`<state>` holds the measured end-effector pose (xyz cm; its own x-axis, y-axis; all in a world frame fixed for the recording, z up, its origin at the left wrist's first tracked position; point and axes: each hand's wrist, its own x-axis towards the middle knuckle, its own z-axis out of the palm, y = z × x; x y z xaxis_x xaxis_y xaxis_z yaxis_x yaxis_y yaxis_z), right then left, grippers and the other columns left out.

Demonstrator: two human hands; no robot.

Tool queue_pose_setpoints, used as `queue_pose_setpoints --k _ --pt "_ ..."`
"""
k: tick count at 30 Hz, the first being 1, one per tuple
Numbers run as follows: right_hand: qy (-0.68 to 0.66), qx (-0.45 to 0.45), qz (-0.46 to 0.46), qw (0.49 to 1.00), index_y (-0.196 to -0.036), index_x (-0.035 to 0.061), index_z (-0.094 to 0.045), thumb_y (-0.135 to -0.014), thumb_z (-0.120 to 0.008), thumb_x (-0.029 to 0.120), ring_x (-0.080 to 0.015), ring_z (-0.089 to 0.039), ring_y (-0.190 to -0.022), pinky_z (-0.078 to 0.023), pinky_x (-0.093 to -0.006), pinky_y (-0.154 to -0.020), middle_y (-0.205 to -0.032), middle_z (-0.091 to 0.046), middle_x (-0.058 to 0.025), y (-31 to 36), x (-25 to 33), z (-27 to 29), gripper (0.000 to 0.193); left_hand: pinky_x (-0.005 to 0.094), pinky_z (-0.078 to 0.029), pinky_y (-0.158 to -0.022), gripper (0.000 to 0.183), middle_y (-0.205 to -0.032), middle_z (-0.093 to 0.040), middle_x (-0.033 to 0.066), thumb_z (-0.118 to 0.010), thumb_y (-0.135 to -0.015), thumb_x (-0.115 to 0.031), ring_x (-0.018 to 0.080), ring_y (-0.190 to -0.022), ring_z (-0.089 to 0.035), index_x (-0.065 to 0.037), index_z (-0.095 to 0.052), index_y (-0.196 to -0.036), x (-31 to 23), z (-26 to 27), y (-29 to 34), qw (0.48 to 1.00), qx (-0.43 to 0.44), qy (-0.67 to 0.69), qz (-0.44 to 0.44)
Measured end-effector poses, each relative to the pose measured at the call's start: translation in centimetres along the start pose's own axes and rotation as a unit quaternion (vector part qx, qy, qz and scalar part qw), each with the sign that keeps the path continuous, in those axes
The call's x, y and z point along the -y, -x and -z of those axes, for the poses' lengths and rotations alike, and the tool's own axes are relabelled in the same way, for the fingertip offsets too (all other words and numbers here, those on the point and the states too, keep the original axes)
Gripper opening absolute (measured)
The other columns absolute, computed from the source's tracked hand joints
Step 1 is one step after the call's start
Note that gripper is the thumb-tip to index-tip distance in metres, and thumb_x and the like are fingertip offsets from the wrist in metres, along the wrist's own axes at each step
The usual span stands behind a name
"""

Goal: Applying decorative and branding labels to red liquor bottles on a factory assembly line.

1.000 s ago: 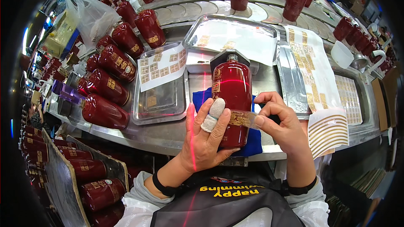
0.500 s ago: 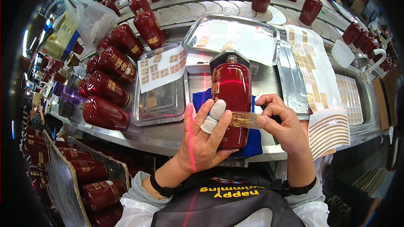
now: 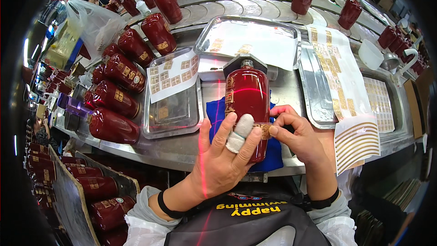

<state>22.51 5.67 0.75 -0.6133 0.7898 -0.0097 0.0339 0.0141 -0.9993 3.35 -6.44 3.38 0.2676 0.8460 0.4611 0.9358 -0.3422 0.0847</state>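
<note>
The left hand (image 3: 222,161) lies spread on the bottle (image 3: 251,92), seemingly steadying it; the right hand (image 3: 299,139) pinches the strip (image 3: 264,130), apparently guiding it.

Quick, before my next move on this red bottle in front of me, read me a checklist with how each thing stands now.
1. Red bottle on the blue cloth: ok.
2. Bottle's neck at the dark rest: ok.
3. Left hand on the bottle, fingers spread: ok.
4. Right hand at the outer end of the gold strip: ok.
5. Strip smooth beneath the left fingers: cannot tell, they cover it.
6. White cover on one left finger: ok.
</note>
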Motion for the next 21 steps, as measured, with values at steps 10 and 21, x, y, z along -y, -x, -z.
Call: queue_pose_setpoints --k 10,21 --pt "0.054 -0.093 0.044 0.993 -0.109 0.0041 -0.065 -0.086 -0.065 0.006 -0.0117 -0.057 -0.094 -0.046 -0.0266 -0.085 -0.131 -0.055 -0.0153 0.9 0.6 -0.3 0.023 0.0623 -0.025 -0.109 0.069 -0.134 -0.055 0.0204 -0.074 -0.079 -0.024 0.0413 -0.13 -0.047 -0.003 -0.046 -0.139 0.5 -0.9 0.1 0.996 -0.052 0.068 0.0" --pt "0.098 -0.115 0.116 0.982 -0.142 -0.0022 -0.041 -0.092 -0.046 -0.007 -0.0214 -0.055 -0.12 -0.047 -0.0308 -0.097 -0.136 -0.052 -0.0186 2.8 0.7 -0.5 0.05 0.0668 -0.017 -0.107 0.075 -0.141 -0.05 0.0164 -0.075 -0.077 -0.023 0.04 -0.137 -0.037 -0.007 -0.042 -0.143 0.1 -1.0 1.1 0.999 -0.037 0.022 0.024"
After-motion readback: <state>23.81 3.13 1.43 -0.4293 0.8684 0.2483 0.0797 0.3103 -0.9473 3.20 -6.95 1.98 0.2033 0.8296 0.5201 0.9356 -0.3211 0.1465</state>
